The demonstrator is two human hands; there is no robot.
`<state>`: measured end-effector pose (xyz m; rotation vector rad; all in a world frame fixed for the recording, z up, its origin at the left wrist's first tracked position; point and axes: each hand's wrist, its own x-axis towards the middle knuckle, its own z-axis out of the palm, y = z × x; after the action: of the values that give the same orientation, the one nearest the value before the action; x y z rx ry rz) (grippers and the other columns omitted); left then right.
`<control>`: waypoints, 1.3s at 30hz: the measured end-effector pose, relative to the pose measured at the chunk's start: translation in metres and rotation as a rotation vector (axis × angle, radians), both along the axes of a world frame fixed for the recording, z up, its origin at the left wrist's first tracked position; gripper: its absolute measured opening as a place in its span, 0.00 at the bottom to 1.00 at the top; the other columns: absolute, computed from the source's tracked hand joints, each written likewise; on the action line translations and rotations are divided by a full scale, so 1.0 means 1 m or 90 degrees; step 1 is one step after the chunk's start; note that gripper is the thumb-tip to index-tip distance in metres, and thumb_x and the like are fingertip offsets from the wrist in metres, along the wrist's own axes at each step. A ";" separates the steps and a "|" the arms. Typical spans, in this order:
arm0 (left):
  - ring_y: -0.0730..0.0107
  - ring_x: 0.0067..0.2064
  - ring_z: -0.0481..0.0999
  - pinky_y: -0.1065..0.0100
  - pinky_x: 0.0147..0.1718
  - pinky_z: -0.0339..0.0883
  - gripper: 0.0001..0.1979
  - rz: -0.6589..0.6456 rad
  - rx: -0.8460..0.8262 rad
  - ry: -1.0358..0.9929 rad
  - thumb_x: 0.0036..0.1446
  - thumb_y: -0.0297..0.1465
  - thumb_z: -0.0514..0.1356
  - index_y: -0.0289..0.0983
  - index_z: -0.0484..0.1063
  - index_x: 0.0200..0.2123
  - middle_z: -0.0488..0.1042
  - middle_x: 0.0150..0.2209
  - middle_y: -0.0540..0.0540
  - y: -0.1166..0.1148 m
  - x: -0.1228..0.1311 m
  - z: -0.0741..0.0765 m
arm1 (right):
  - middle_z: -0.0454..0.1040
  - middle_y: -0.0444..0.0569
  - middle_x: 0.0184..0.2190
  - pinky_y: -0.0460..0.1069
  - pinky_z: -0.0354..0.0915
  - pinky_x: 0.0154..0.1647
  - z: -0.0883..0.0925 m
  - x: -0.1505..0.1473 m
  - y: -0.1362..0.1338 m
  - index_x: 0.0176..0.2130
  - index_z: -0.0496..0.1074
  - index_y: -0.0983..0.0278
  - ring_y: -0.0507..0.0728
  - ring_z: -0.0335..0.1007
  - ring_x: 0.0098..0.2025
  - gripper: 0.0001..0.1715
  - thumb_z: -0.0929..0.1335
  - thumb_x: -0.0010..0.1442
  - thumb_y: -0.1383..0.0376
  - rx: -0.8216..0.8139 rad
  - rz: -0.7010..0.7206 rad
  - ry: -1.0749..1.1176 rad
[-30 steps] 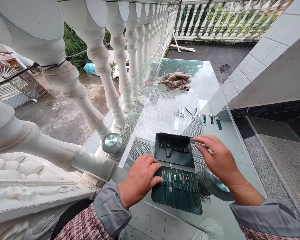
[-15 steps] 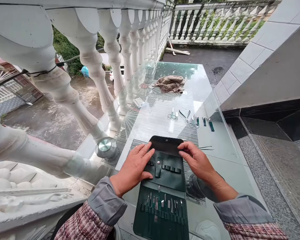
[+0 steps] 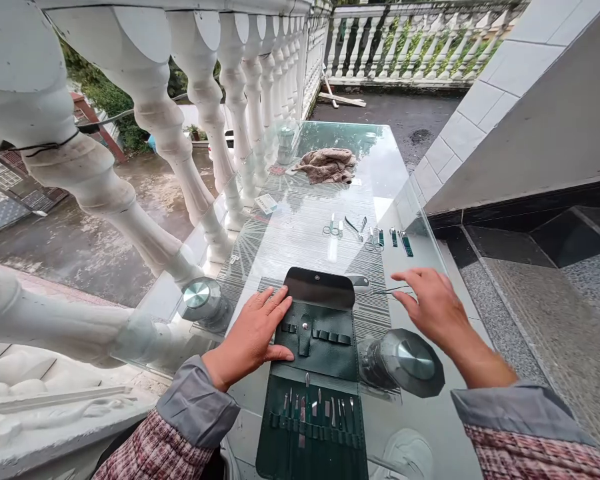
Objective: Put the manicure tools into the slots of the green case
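Observation:
An unfolded dark green manicure case (image 3: 325, 363) lies on the glass table. Its lower panel holds several slim metal manicure tools (image 3: 314, 407) in loops, while the loops on the upper panel hold nothing. My left hand (image 3: 250, 340) rests along the case's left edge, fingers stretched out. Off the right side of the case, my right hand (image 3: 433, 303) has thumb and fingers apart around the end of thin dark tweezers (image 3: 387, 291); no grip on them shows. A grey rounded tool (image 3: 359, 282) lies beside the flap.
Farther back on the glass table (image 3: 305, 233) lie small scissors (image 3: 333, 228), cuticle nippers (image 3: 356, 228) and several nail clippers (image 3: 405, 244). A crumpled brown cloth (image 3: 326, 165) sits beyond them, with a small card (image 3: 266, 203) to the left. White balusters (image 3: 170, 127) border the left side.
My right hand has left the case's top flap and moved right to the tweezers. My left hand stays on the left edge. The view has shifted slightly to the right.

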<state>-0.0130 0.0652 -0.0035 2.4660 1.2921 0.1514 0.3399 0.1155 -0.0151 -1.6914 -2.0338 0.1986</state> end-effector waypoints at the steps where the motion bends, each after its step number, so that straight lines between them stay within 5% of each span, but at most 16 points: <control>1: 0.38 0.68 0.54 0.42 0.64 0.53 0.51 0.003 -0.005 0.002 0.45 0.51 0.70 0.33 0.56 0.66 0.53 0.68 0.31 0.000 0.001 0.001 | 0.72 0.58 0.39 0.62 0.62 0.45 -0.006 0.012 0.003 0.40 0.73 0.61 0.68 0.65 0.44 0.15 0.62 0.60 0.56 -0.023 0.011 -0.052; 7: 0.38 0.68 0.54 0.41 0.63 0.53 0.51 0.013 -0.019 0.001 0.45 0.52 0.69 0.32 0.57 0.65 0.53 0.68 0.30 -0.004 0.004 0.003 | 0.70 0.54 0.32 0.57 0.61 0.36 -0.030 0.035 0.004 0.31 0.67 0.60 0.63 0.62 0.35 0.13 0.60 0.63 0.57 -0.011 0.100 -0.121; 11: 0.38 0.68 0.55 0.41 0.63 0.55 0.48 0.020 -0.001 -0.016 0.47 0.50 0.70 0.32 0.58 0.65 0.55 0.67 0.29 -0.008 0.004 0.000 | 0.71 0.50 0.33 0.53 0.62 0.36 0.000 -0.003 -0.012 0.39 0.67 0.61 0.60 0.65 0.37 0.08 0.62 0.67 0.60 0.066 0.204 -0.037; 15: 0.38 0.67 0.56 0.41 0.62 0.55 0.46 0.018 0.015 -0.027 0.47 0.50 0.69 0.32 0.60 0.63 0.55 0.67 0.29 -0.011 0.005 -0.003 | 0.72 0.49 0.36 0.50 0.63 0.40 0.040 -0.068 -0.044 0.42 0.67 0.62 0.55 0.66 0.39 0.05 0.62 0.68 0.69 0.015 0.475 0.066; 20: 0.37 0.66 0.58 0.41 0.60 0.58 0.45 0.021 0.024 -0.034 0.47 0.50 0.70 0.34 0.60 0.63 0.56 0.67 0.29 -0.014 0.006 -0.004 | 0.69 0.48 0.29 0.50 0.60 0.33 0.052 -0.126 -0.076 0.34 0.69 0.65 0.55 0.62 0.32 0.14 0.59 0.69 0.72 0.022 0.611 -0.042; 30: 0.41 0.69 0.53 0.43 0.63 0.54 0.43 0.029 -0.009 -0.001 0.51 0.43 0.71 0.33 0.59 0.64 0.52 0.69 0.32 -0.016 0.008 0.002 | 0.69 0.47 0.30 0.50 0.63 0.34 0.041 -0.147 -0.084 0.30 0.69 0.64 0.54 0.61 0.33 0.16 0.59 0.67 0.76 -0.011 0.676 -0.044; 34: 0.44 0.69 0.53 0.42 0.63 0.53 0.37 0.027 -0.016 0.012 0.54 0.32 0.68 0.36 0.58 0.65 0.51 0.69 0.36 -0.016 0.009 0.005 | 0.71 0.48 0.31 0.51 0.67 0.44 0.036 -0.159 -0.089 0.30 0.70 0.65 0.56 0.67 0.43 0.16 0.60 0.67 0.74 -0.008 0.717 -0.005; 39: 0.43 0.69 0.54 0.43 0.63 0.54 0.34 0.027 -0.006 0.022 0.56 0.31 0.66 0.34 0.59 0.64 0.52 0.69 0.36 -0.017 0.008 0.004 | 0.76 0.53 0.43 0.55 0.68 0.47 0.035 -0.159 -0.087 0.40 0.74 0.65 0.58 0.68 0.47 0.14 0.60 0.69 0.72 0.042 0.648 0.046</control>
<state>-0.0050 0.0481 0.0010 2.4445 1.3561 0.1140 0.1813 0.0287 0.0195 -0.4620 -2.6095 0.4957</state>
